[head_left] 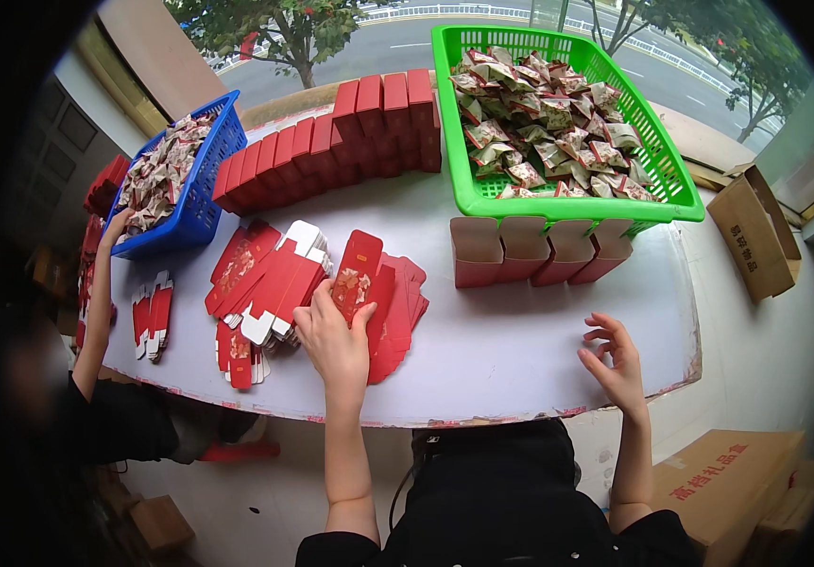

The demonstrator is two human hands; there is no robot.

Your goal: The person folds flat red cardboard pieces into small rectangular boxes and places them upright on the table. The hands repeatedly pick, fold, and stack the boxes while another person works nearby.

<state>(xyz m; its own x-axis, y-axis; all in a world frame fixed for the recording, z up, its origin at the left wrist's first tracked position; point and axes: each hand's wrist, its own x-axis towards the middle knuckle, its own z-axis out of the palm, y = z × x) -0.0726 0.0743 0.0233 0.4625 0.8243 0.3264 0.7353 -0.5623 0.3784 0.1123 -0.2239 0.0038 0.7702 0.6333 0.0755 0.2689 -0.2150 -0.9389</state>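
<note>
L hand (333, 342) grips a flat red box blank (358, 274) w/ thumb and fingers on its lower end; blank sticks up and away from the hand, tilted a bit, over the pile of flat red blanks (397, 317) just right of the hand. Another fanned stack of blanks (270, 283), red w/ white flaps showing, lies just left of the hand, touching or nearly so. R hand (615, 364) is released, fingers spread and curled, holding nothing, hovering at the near table edge (520, 397), well apart from the blank. Four folded open-top red boxes (539, 250) stand in a row farther back, against the green basket (676, 194) full of wrapped sweets. Rows of closed red boxes (331, 142) sit behind, btw green basket and a blue basket (201, 203) also holding sweets. Another person's hand (116, 227) touches the blue basket's near corner. Small stack of blanks (152, 317) lies near that person's arm.
</note>
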